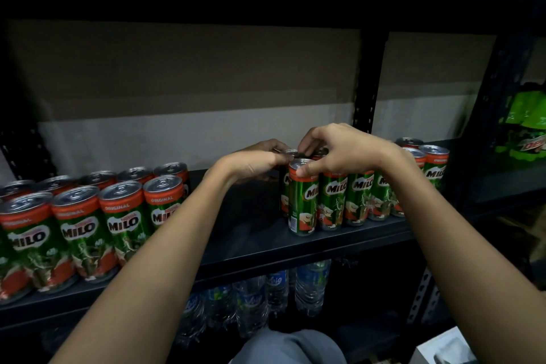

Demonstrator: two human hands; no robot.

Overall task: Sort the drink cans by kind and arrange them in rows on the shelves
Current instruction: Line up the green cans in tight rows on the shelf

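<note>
Green and red Milo cans stand on a dark shelf [254, 233] in two groups. The left group [85, 216] holds two rows of several cans. The right group [363, 195] runs toward the right upright. My right hand [339, 154] reaches over the right group's left end, thumb and fingers curled on the rim of the front can [304, 201]. My left hand [257, 162] reaches behind that can, fingers curled at a rear can [291, 153] whose top alone shows. What the left fingers hold is partly hidden.
A bare gap of shelf lies between the two can groups. Plastic water bottles [251, 301] stand on the shelf below. Green drink packs [526, 130] sit on the neighbouring rack at right. A black upright [366, 91] rises behind the cans. A white box [446, 349] is at the bottom right.
</note>
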